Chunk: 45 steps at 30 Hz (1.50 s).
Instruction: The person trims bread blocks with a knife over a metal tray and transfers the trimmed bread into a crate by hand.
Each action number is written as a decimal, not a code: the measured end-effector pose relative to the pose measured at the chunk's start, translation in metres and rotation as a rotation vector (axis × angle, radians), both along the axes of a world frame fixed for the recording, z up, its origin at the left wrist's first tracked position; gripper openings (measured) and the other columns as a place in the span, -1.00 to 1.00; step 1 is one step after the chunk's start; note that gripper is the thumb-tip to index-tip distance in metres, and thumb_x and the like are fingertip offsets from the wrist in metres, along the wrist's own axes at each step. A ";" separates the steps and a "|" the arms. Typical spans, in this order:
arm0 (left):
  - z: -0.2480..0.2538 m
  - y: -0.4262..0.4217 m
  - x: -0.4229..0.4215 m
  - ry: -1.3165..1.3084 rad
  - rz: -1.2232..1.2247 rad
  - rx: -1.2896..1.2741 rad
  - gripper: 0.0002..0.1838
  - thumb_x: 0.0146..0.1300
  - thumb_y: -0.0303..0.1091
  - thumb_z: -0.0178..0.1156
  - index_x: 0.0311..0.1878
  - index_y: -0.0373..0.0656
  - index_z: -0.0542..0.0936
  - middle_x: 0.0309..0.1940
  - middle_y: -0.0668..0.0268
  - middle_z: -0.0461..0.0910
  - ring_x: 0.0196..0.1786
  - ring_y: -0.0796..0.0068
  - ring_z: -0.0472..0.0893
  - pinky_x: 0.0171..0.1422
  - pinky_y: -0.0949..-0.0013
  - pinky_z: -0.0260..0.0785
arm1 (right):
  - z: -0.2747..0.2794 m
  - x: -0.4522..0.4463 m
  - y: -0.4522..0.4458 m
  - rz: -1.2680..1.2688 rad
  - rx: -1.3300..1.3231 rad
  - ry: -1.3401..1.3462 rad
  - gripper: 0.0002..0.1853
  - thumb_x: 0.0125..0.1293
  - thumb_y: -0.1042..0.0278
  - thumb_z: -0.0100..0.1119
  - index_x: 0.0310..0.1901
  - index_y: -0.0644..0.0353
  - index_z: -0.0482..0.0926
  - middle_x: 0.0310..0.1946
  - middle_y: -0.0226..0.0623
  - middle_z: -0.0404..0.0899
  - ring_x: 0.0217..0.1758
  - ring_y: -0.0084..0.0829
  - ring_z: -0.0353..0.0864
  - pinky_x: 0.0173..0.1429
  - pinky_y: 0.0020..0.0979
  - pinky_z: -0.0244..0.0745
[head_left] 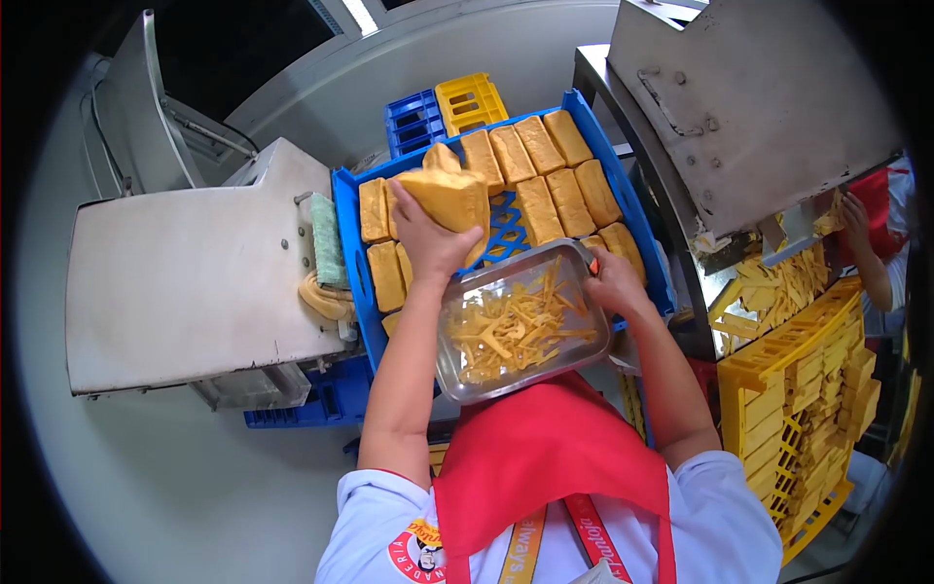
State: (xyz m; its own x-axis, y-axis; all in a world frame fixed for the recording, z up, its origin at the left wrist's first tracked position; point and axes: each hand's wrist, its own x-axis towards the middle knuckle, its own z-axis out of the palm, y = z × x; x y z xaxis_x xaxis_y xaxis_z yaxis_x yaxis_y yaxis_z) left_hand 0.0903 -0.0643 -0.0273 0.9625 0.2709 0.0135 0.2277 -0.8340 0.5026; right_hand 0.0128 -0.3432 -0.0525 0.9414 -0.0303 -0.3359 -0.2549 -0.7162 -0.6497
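Loaf [443, 200] — at 11 o'clock of the pan [472, 390], over the blue crate [352, 243] — sits in the left hand [436, 243], half-curled round it; right hand [617, 282] closed on the pan's 2 o'clock rim. Best: light squeeze, pan level so bread strips [511, 336] don't spill.

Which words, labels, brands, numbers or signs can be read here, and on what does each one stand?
"always": yellow strap; the letters after it are unclear.
"NADERIA": round badge on the white shirt; its upper word is unclear.
Red strap: perhaps "Pantoja", too blurred to be sure.
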 end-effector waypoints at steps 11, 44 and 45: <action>0.024 0.026 -0.119 -0.228 -0.415 -1.002 0.58 -0.37 -0.14 0.60 0.57 -0.26 -0.39 0.52 -0.03 -0.05 0.55 0.08 0.10 0.58 0.17 0.02 | -0.004 0.008 -0.003 0.017 -0.067 0.014 -0.50 0.07 0.31 0.17 0.12 0.18 0.57 -0.19 0.07 0.67 -0.04 0.05 0.64 0.05 -0.11 0.51; -0.006 0.034 -0.149 -0.002 -0.796 -0.599 0.43 -0.40 -0.27 0.54 0.58 -0.24 -0.16 0.44 -0.11 0.15 0.52 -0.12 0.16 0.59 0.13 0.02 | 0.049 -0.004 0.067 0.696 0.144 -0.158 -0.51 0.45 -0.07 -0.01 -0.29 0.24 0.67 -0.47 0.07 0.60 -0.38 0.12 0.57 -0.27 -0.01 0.45; -0.004 0.033 -0.149 -0.006 -0.797 -0.590 0.43 -0.40 -0.27 0.54 0.58 -0.24 -0.15 0.44 -0.11 0.15 0.52 -0.12 0.16 0.59 0.13 0.03 | 0.048 -0.004 0.068 0.710 0.136 -0.086 -0.48 0.44 -0.12 0.01 -0.30 0.24 0.67 -0.50 0.06 0.59 -0.41 0.08 0.57 -0.29 -0.04 0.45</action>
